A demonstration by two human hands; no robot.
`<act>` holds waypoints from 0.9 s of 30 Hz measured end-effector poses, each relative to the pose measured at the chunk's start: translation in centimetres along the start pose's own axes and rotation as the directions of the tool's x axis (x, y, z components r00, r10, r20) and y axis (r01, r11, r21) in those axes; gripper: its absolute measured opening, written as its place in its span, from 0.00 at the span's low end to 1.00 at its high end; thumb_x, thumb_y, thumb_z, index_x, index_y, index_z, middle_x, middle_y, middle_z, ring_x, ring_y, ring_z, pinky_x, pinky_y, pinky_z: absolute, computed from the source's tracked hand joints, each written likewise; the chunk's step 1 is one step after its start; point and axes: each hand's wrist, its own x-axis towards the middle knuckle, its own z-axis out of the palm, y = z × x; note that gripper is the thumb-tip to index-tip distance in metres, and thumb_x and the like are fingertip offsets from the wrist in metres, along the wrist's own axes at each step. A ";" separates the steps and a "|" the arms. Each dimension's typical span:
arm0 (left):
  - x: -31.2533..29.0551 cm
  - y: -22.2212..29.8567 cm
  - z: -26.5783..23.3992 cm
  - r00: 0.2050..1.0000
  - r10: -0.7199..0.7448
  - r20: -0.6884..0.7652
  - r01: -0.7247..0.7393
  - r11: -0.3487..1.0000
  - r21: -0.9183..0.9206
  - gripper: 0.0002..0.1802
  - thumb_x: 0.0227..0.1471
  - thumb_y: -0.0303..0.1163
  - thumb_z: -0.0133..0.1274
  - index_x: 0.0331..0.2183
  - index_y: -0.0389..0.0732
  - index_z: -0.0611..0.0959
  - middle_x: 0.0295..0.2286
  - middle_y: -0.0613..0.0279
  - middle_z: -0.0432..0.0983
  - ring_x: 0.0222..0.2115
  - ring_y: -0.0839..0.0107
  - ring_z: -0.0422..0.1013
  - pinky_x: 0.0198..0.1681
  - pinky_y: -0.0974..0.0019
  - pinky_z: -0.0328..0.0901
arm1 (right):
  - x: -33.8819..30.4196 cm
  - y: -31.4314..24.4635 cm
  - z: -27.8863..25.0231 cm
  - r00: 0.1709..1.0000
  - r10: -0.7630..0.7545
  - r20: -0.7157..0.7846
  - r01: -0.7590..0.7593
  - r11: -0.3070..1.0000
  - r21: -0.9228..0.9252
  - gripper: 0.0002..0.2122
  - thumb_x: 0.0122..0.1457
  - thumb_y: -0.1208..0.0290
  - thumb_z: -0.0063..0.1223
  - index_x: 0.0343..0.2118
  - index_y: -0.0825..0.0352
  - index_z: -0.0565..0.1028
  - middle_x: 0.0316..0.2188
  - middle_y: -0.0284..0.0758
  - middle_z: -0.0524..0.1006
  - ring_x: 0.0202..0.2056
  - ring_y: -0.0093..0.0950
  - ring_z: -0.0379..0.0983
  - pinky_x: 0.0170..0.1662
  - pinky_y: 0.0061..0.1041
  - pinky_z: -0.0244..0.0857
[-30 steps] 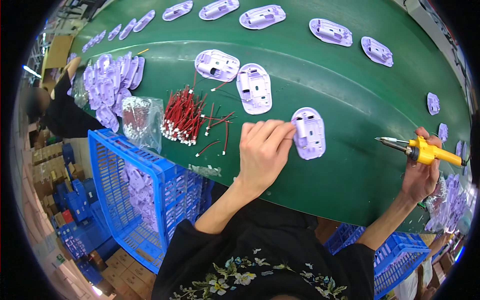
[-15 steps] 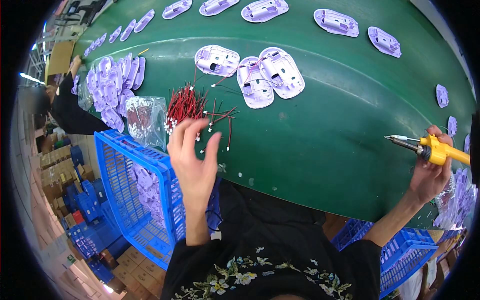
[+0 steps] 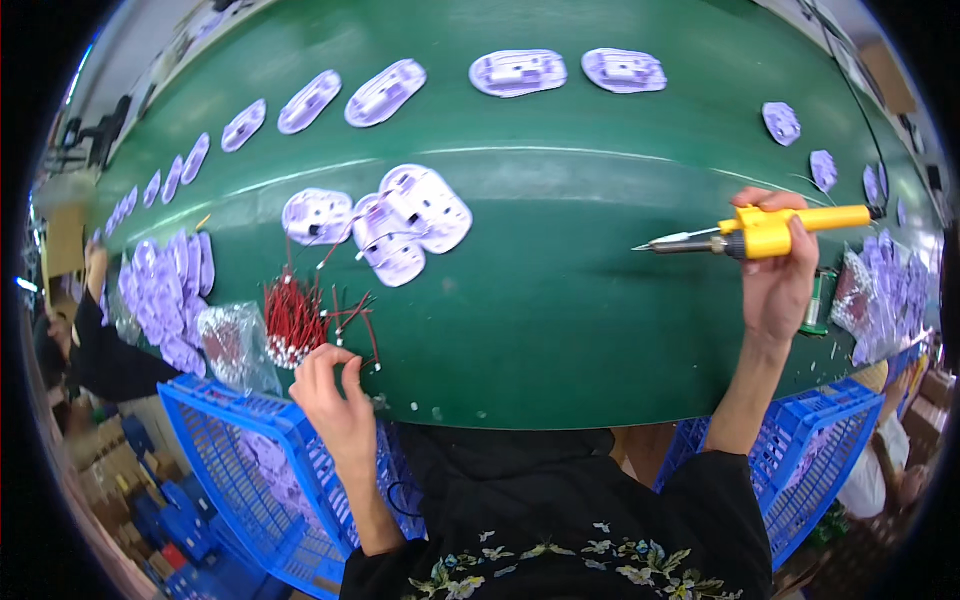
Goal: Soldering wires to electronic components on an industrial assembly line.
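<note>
My right hand (image 3: 780, 275) grips a yellow soldering iron (image 3: 768, 236) above the green table, its metal tip pointing left. At the near left, my left hand (image 3: 338, 408) has thumb and fingertips drawn together beside loose red wires (image 3: 360, 318) with white connectors. Whatever is between those fingertips is too small to make out. A dense pile of red wires (image 3: 292, 318) lies just beyond them. Farther out sit three lilac plastic shells: one alone (image 3: 318, 217), and two overlapping, a lower shell (image 3: 392, 262) and an upper shell (image 3: 440, 210). Thin wires run across them.
More lilac shells (image 3: 387, 93) line the far side. A shell heap (image 3: 160, 290) and a bag of wires (image 3: 232, 345) lie left. Blue crates stand at left (image 3: 235, 400) and right (image 3: 845, 400). A green spool (image 3: 818, 300) sits by my right wrist. Another person's sleeve (image 3: 125, 355) shows far left.
The view has shifted. My left hand's spread fingers have drawn together beside the loose wires. My right hand has brought the soldering iron inward, more level.
</note>
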 end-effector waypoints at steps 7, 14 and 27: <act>-1.7 -1.0 1.2 0.999 0.038 0.020 -0.039 0.999 0.025 0.05 0.53 0.27 0.57 0.33 0.39 0.77 0.37 0.57 0.73 0.41 0.55 0.69 0.43 0.55 0.58 | 0.3 -0.8 -0.4 1.000 -0.008 -0.024 0.009 0.999 0.042 0.15 0.64 0.61 0.46 0.43 0.70 0.72 0.43 0.51 0.76 0.27 0.19 0.67 0.28 0.16 0.63; -0.6 0.6 -0.3 0.995 0.034 -0.095 -0.029 0.998 0.054 0.03 0.58 0.25 0.52 0.32 0.36 0.75 0.31 0.57 0.74 0.35 0.59 0.71 0.42 0.58 0.61 | 0.6 -0.9 -1.0 1.000 -0.002 0.002 0.002 0.997 0.073 0.15 0.64 0.61 0.46 0.44 0.70 0.72 0.43 0.51 0.76 0.28 0.19 0.68 0.29 0.15 0.62; 24.2 17.8 11.4 0.827 0.561 -0.001 -0.554 0.817 -0.162 0.17 0.52 0.30 0.59 0.45 0.39 0.84 0.30 0.49 0.83 0.29 0.53 0.79 0.35 0.56 0.71 | -0.1 -0.6 0.9 0.997 0.048 0.054 -0.050 0.998 0.037 0.15 0.62 0.62 0.47 0.44 0.68 0.72 0.43 0.48 0.77 0.32 0.21 0.73 0.29 0.16 0.63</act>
